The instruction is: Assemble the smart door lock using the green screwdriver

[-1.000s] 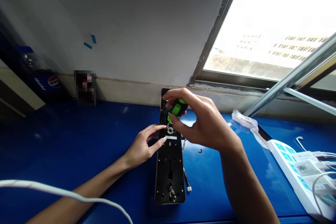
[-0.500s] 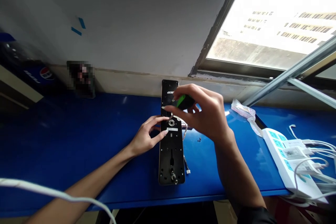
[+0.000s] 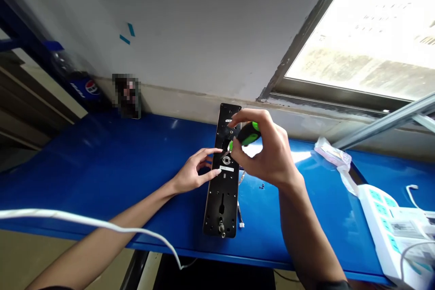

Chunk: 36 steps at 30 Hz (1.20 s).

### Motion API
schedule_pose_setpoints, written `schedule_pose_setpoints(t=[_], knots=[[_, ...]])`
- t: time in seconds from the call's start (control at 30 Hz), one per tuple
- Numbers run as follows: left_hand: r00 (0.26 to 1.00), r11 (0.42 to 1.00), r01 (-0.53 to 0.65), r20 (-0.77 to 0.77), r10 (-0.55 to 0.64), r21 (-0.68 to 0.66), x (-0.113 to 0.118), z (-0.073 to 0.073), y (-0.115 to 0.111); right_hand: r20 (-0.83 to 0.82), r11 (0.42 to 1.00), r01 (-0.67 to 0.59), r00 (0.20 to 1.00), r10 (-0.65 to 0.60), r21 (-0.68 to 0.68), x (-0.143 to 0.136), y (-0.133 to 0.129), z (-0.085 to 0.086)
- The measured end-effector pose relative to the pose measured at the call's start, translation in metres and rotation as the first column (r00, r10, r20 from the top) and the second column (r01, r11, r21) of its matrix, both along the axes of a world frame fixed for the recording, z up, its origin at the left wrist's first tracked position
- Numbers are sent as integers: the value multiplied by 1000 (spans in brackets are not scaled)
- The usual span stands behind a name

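Observation:
A long black door lock panel (image 3: 222, 201) lies on the blue table, its face full of holes, with a round silver fitting (image 3: 226, 160) near the middle and a metal post (image 3: 222, 229) at its near end. My left hand (image 3: 195, 170) steadies the panel at its left edge, thumb and index fingertip on the face, the other fingers curled beside it. Between the fingers of my right hand (image 3: 272, 149) is a green and black screwdriver (image 3: 249, 134). Its shaft slants down to the panel beside the round fitting; the exact tip contact is hard to see.
Several small dark screws (image 3: 262, 186) lie right of the panel. A wire with a white connector (image 3: 241, 225) sticks out beside it. Farther right are a plastic bag (image 3: 333, 153) and a white power strip (image 3: 377, 217). A Pepsi bottle (image 3: 83, 86) stands back left; a white cable (image 3: 102, 223) crosses the foreground.
The camera view has turned, tilting the scene. My right hand has changed its hold, so more of the screwdriver handle shows. My left hand stays at the panel's left edge.

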<state>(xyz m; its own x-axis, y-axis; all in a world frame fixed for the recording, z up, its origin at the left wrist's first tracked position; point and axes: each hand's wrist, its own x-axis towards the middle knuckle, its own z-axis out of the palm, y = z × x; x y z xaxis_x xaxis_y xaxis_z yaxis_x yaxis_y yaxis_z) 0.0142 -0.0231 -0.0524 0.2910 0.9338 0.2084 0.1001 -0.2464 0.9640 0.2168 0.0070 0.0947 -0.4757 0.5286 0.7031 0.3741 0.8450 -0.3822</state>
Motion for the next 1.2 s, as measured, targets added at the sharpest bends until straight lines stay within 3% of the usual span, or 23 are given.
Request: schedule_pose_setpoints(t=[0.23, 0.43, 0.53, 0.7, 0.9, 1.03, 1.2], knots=[[999, 998, 40, -1, -40, -49, -2, -1, 1, 4, 995, 92, 996, -92, 47, -2, -4, 0], [998, 998, 50, 44, -49, -36, 1, -4, 3, 57, 996, 60, 997, -56, -70, -2, -14, 7], [995, 998, 57, 81, -55, -29, 2, -7, 4, 44, 994, 107, 993, -106, -16, -3, -13, 6], [996, 999, 47, 80, -47, 5, 2, -9, 4, 31, 999, 52, 998, -52, 1, -1, -9, 2], [999, 999, 40, 34, -41, 10, 0, -6, 3, 64, 995, 78, 995, -83, 67, 5, -9, 2], [999, 999, 35, 7, -35, 21, -1, -4, 4, 65, 999, 30, 997, -31, 17, 7, -8, 4], [999, 999, 35, 6, -35, -13, -2, -2, 3, 22, 997, 64, 998, -65, 43, 11, -5, 4]])
